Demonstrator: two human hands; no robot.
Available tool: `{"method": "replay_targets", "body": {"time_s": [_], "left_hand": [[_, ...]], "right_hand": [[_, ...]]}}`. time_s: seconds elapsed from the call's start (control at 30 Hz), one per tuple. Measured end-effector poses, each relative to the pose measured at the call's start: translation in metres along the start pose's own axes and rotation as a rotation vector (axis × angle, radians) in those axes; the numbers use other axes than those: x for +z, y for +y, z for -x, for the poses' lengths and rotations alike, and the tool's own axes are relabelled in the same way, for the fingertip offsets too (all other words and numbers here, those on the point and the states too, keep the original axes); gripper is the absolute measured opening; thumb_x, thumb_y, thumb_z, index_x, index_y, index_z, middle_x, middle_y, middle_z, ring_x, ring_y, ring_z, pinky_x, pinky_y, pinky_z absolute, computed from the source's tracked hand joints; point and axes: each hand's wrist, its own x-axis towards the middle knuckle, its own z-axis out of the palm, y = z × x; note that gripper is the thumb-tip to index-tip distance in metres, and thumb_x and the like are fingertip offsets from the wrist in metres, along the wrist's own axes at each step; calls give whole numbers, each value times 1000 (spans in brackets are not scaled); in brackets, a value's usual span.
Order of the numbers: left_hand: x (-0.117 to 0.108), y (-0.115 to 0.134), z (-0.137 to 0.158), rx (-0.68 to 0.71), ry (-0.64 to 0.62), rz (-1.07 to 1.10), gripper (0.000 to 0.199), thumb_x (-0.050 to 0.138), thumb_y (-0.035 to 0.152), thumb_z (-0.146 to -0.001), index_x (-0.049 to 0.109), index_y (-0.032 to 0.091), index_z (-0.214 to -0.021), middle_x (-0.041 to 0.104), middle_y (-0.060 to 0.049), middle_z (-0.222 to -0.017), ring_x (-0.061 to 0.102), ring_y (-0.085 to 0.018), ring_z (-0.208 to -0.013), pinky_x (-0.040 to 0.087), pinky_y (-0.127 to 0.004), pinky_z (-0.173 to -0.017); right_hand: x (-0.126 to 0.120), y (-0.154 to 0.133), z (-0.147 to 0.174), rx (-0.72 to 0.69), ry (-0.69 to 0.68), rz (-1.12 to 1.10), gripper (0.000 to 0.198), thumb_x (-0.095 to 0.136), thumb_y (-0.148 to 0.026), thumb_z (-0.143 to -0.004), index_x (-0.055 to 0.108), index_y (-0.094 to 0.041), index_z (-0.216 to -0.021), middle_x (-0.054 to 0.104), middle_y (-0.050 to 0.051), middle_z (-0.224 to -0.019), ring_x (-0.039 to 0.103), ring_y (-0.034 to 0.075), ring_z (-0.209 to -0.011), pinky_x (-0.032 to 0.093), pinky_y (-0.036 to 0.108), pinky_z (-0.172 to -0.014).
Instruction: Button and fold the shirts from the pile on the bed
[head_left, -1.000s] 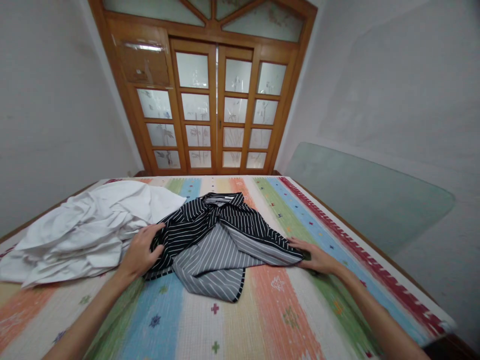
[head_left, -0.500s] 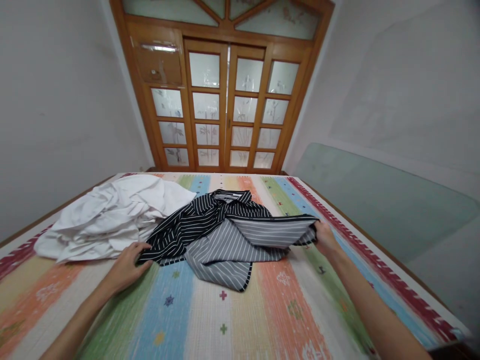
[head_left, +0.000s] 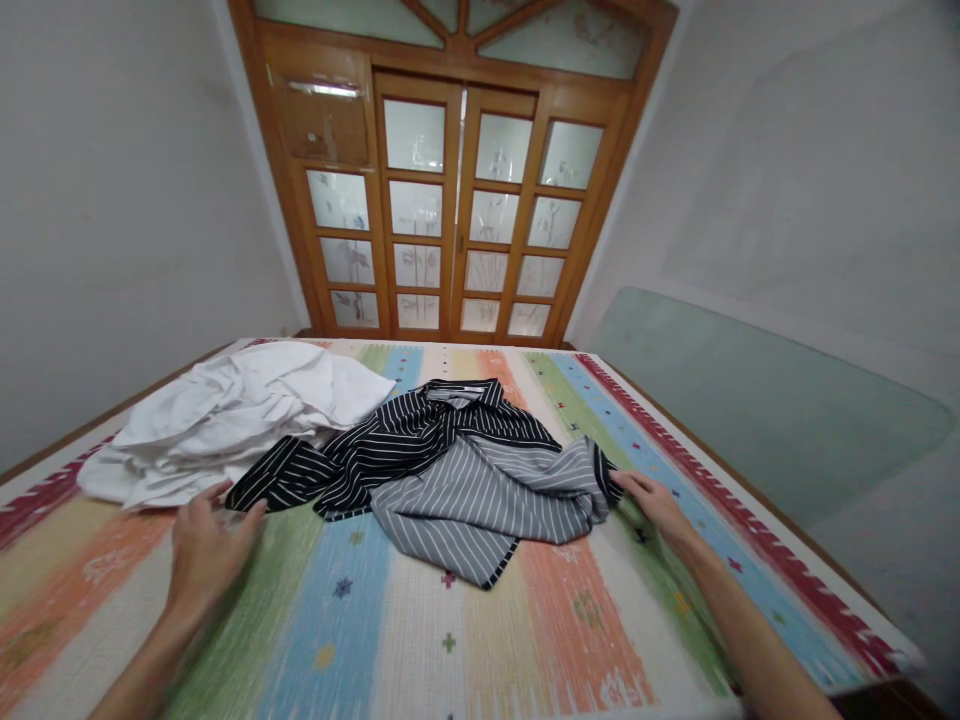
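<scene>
A black shirt with white stripes (head_left: 390, 430) lies spread on the bed cover, collar toward the far side. Its grey striped inside (head_left: 480, 490) is turned up over the right half. Beside the end of the left sleeve (head_left: 277, 475) is my left hand (head_left: 206, 555), thumb and fingers apart. My right hand (head_left: 664, 510) has its fingers closed on the dark edge of the cloth at the right. Part of that edge is hidden behind the fingertips.
A crumpled white cloth (head_left: 232, 420) lies at the left, against the shirt's left side. Under everything is a striped, patterned bed cover (head_left: 420, 650). Wooden glass-paned doors (head_left: 454, 210) stand beyond the bed, with walls on both sides.
The left sleeve now stretches out farther left, and my left hand has moved left with its fingers apart. My right hand has lowered slightly, and the lifted grey flap has dropped and bunched.
</scene>
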Motion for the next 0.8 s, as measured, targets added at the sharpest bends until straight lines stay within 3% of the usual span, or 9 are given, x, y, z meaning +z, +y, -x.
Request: {"method": "replay_targets", "body": {"time_s": [0.07, 0.13, 0.3, 0.4, 0.5, 0.57, 0.63, 0.73, 0.8], "left_hand": [[2, -6, 13, 161, -14, -179, 43, 57, 51, -68, 55, 20, -98, 60, -11, -103, 54, -36, -110, 42, -55, -98], [11, -8, 23, 241, -154, -229, 46, 52, 53, -69, 59, 18, -99, 62, -12, -102, 56, -35, -105, 43, -52, -97], [46, 2, 27, 283, -301, -223, 43, 51, 51, -68, 67, 18, -90, 65, -13, -100, 57, -33, -96, 44, -49, -93], [63, 15, 18, 223, -344, -9, 29, 55, 45, -66, 64, 21, -77, 67, -9, -89, 60, -28, -89, 46, -44, -89], [71, 34, 5, -30, -412, 354, 28, 59, 45, -64, 59, 21, -76, 66, -3, -79, 63, -24, -80, 50, -40, -82], [71, 50, -3, -246, -406, 640, 26, 61, 42, -64, 54, 21, -77, 65, 0, -73, 64, -21, -74, 52, -38, -78], [66, 67, -12, -400, -368, 852, 20, 61, 34, -66, 49, 21, -76, 63, 2, -67, 64, -17, -69, 53, -34, -73], [48, 89, -33, -458, -305, 1012, 7, 53, 19, -70, 48, 18, -74, 59, 3, -61, 58, -12, -59, 51, -25, -65], [34, 97, -51, -453, -205, 1085, 3, 46, 14, -73, 47, 17, -72, 55, 5, -58, 51, -9, -54, 49, -21, -62]], "right_hand": [[1, 18, 7, -47, 87, 153, 52, 66, -68, -64, 73, -21, -84, 71, 12, -110, 58, 37, -115, 37, 57, -106], [5, 30, 10, -73, 165, 246, 56, 67, -69, -61, 73, -20, -86, 67, 14, -118, 48, 41, -126, 29, 61, -109], [27, 32, 8, -160, 140, 281, 52, 64, -64, -67, 71, -17, -90, 62, 17, -121, 49, 39, -125, 33, 57, -108], [35, 23, -1, -199, 234, 222, 52, 65, -60, -67, 67, -18, -97, 63, 16, -117, 54, 36, -118, 37, 55, -106], [35, 16, -15, -131, 388, 59, 64, 73, -55, -61, 58, -21, -114, 64, 14, -115, 58, 34, -112, 45, 54, -98], [32, 10, -24, -54, 306, -132, 62, 76, -50, -60, 56, -24, -113, 68, 12, -105, 65, 32, -99, 53, 51, -86], [27, -2, -30, 58, 73, -305, 53, 80, -43, -57, 59, -24, -102, 70, 10, -92, 69, 30, -84, 58, 48, -74], [13, -33, -35, 205, -229, -403, 51, 85, -28, -46, 62, -21, -91, 71, 7, -82, 69, 27, -71, 58, 45, -65], [0, -61, -36, 145, -166, -442, 54, 85, -23, -43, 63, -20, -92, 70, 4, -80, 67, 23, -68, 58, 40, -63]]}}
